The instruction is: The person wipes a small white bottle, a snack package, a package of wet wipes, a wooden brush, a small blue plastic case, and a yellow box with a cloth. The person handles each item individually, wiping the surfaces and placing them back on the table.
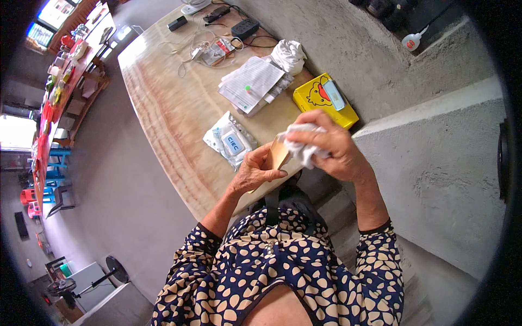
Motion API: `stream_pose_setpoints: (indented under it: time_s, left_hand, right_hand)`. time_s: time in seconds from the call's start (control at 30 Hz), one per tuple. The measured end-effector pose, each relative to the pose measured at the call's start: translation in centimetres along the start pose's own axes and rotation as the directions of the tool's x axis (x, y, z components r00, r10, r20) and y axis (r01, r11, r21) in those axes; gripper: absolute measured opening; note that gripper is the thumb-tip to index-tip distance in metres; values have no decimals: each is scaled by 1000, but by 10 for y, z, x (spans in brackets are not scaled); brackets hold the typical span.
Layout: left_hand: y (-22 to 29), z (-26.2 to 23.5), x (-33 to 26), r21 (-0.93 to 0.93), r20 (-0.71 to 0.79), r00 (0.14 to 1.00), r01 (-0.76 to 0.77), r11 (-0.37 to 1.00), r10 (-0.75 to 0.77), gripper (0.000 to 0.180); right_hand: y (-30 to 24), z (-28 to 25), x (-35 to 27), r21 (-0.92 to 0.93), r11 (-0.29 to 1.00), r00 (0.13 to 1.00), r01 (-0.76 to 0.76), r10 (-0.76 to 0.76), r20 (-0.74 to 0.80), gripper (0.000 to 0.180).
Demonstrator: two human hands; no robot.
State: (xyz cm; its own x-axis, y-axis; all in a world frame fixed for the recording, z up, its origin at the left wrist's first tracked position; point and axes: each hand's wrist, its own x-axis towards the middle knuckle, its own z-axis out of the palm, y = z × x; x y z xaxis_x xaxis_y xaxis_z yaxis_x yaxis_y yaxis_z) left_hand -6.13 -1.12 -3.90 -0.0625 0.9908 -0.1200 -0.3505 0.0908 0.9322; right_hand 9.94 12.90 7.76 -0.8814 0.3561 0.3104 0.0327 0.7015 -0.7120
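Note:
My left hand (256, 169) is closed around a flat, tan-yellow piece (278, 154) with straight edges, held at a tilt above the table's near edge; its exact kind cannot be made out. In my right hand (342, 149) is a crumpled white cloth (305, 140), bunched under the fingers right beside the upper end of the tan piece. Whether cloth and piece touch is hard to tell. A white and blue pack of wipes (231, 142) lies on the table just beyond my left hand. Beyond my right hand is a yellow box (326, 100) with a duck face.
The marbled table (163, 119) carries papers (253, 81), a white cloth bundle (289, 56), cables and a black power strip (245, 28). A light blue object (333, 95) rests on the yellow box. A concrete ledge (429, 141) borders the right. Far left stands a long cluttered table (57, 92).

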Motion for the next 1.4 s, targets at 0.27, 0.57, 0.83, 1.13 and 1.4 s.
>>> stream_pose_setpoints:
  time_s: [0.27,0.57,0.83,1.13,1.4]
  left_hand:
    - [-7,-12,-4,155,31,1000,0,988,-4,61]
    - [-8,-7,0,82,-256,930,292,953,-263,69]
    - [-29,-7,2,-553,25,946,283,784,-323,65]
    - [-24,5,11,-511,-272,947,7,859,-170,73]
    - [-24,3,12,-624,-146,970,63,779,-196,46]
  right_hand:
    - [-7,-4,4,-396,916,998,-65,67,-9,36]
    - [0,20,17,-613,777,981,-142,27,-194,32]
    - [38,98,23,-559,816,983,-149,63,-170,46]
    - [8,113,-31,-423,906,969,-1,104,223,35]
    - [41,83,-6,-66,960,958,-272,264,-112,38]
